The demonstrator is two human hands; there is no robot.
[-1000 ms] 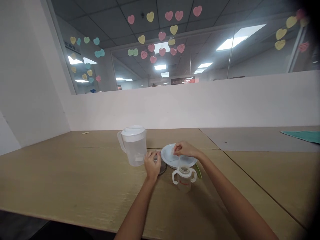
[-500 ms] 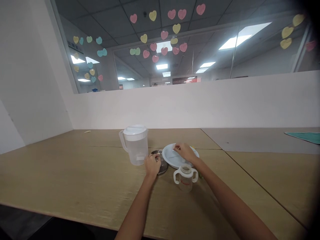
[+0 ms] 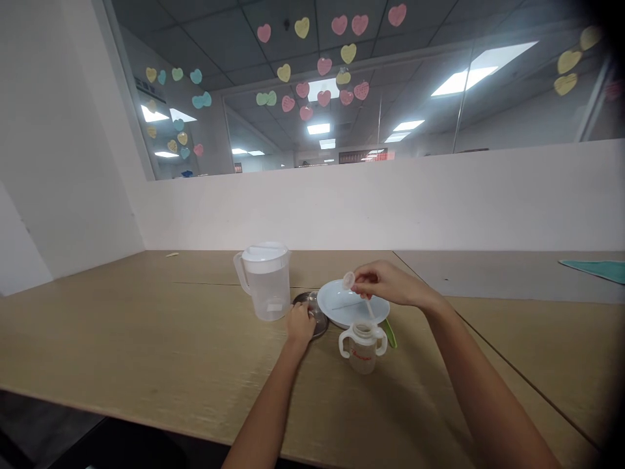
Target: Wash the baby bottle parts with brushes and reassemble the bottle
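Note:
Pinched in my right hand is a small translucent piece with a round end; a thin pale stem shows below the fingers, near the bottle mouth. Just below stands an open baby bottle, upright, with two white side handles and red lettering. Behind it sits a pale blue plate, partly under my right hand. My left hand rests with curled fingers at the left edge of a dark metal dish. A clear dome-like piece is on that dish; whether my left fingers grip anything is hidden.
A clear plastic pitcher with a white lid stands left of the dish. A lime-green handle pokes out from under the plate's right side. A teal cloth lies at the far right, and a white wall rises behind the table.
My right hand has moved from over the plate to the right and now shows the translucent piece lifted above the bottle. My left hand has barely moved.

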